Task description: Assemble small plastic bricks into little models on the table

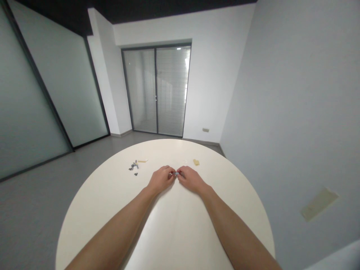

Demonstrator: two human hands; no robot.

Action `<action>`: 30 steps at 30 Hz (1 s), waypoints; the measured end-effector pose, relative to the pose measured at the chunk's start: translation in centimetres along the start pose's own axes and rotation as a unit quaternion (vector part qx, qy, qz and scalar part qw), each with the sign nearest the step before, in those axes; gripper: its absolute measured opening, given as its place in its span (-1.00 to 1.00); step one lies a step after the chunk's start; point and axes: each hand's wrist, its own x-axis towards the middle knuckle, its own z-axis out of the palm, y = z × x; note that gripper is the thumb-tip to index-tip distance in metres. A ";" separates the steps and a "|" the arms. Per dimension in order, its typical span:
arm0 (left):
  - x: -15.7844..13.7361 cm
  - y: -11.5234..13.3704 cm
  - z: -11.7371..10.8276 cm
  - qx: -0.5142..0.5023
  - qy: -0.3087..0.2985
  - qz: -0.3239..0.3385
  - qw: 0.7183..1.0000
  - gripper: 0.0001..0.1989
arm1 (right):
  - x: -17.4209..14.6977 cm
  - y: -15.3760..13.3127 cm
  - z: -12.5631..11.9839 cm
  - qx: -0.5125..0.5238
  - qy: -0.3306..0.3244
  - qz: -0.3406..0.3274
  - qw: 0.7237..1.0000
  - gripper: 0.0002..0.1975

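Both hands meet near the middle of a round white table point(174, 232), fingertips almost touching. Between them is a small light-blue piece point(176, 173), too small to name. My left hand point(162, 177) is closed in a pinch at its left side. My right hand point(190, 178) pinches from the right side. Fingers cover most of the piece, so its shape is hidden. Just beyond the right hand lies a yellowish, roughly heart-shaped flat piece point(196, 162). A tiny whitish bit point(185, 162) rests to the left of it.
Left of my hands lies a small heap of dark grey pieces point(134, 165), with one dark piece point(136, 174) apart from it. A thin yellow stick with a white end point(143, 161) lies beside the heap. Beyond the table stand a glass door point(156, 90) and white walls.
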 end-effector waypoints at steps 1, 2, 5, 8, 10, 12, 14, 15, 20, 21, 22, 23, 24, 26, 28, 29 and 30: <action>0.0 0.0 0.0 0.000 0.000 0.001 1.000 -0.81 | 0.0 0.0 0.0 0.000 -0.001 0.001 1.000 -0.86; 0.0 0.0 0.0 0.000 0.001 0.002 1.000 -0.81 | 0.0 -0.1 0.0 0.001 -0.002 0.002 1.000 -0.85; 0.0 -0.1 0.1 -0.001 0.002 0.002 1.000 -0.82 | 0.0 -0.2 -0.1 -0.001 -0.003 0.006 1.000 -0.85; 0.0 -0.1 0.1 -0.002 0.003 0.001 1.000 -0.82 | -0.1 -0.2 -0.1 0.001 0.000 0.006 1.000 -0.86; 0.0 -0.1 0.1 -0.001 0.004 0.001 1.000 -0.83 | -0.1 -0.1 -0.1 0.000 0.000 0.005 1.000 -0.86; 0.0 -0.1 0.1 0.001 0.005 0.002 1.000 -0.83 | -0.1 -0.1 -0.1 0.000 0.000 0.001 1.000 -0.86; 0.0 -0.1 0.1 0.003 0.005 0.002 1.000 -0.83 | -0.1 0.0 -0.1 0.001 0.001 -0.005 1.000 -0.86; 0.0 -0.1 0.1 0.003 0.005 0.001 1.000 -0.82 | 0.0 0.0 -0.1 0.002 0.002 -0.008 1.000 -0.86; 0.0 -0.1 0.1 -0.002 0.003 -0.002 1.000 -0.82 | 0.0 0.0 -0.1 -0.005 -0.002 -0.008 1.000 -0.83; 0.0 -0.1 0.1 -0.003 0.003 -0.003 1.000 -0.82 | 0.0 0.0 -0.1 -0.007 -0.002 -0.006 1.000 -0.82; 0.0 -0.1 0.1 -0.003 0.002 -0.004 1.000 -0.81 | 0.0 -0.1 -0.1 -0.007 -0.003 -0.004 1.000 -0.82; 0.0 -0.1 0.1 -0.004 0.001 -0.005 1.000 -0.81 | 0.0 -0.1 -0.2 -0.008 -0.003 -0.002 1.000 -0.82; 0.0 -0.1 0.0 -0.004 -0.001 -0.007 1.000 -0.81 | 0.0 -0.1 -0.2 -0.008 -0.003 0.000 1.000 -0.83; 0.0 0.0 0.0 -0.005 -0.005 -0.011 1.000 -0.80 | 0.0 -0.2 -0.1 -0.007 -0.004 0.003 1.000 -0.83; 0.0 0.1 -0.1 -0.005 -0.007 -0.016 1.000 -0.79 | 0.0 -0.2 -0.1 -0.005 -0.003 0.004 1.000 -0.84; 0.0 0.1 -0.2 -0.005 -0.008 -0.016 1.000 -0.79 | 0.0 -0.2 -0.1 -0.004 -0.002 0.005 1.000 -0.85; 0.0 0.1 -0.2 -0.005 -0.009 -0.016 1.000 -0.79 | 0.0 -0.1 -0.1 -0.004 -0.001 0.005 1.000 -0.86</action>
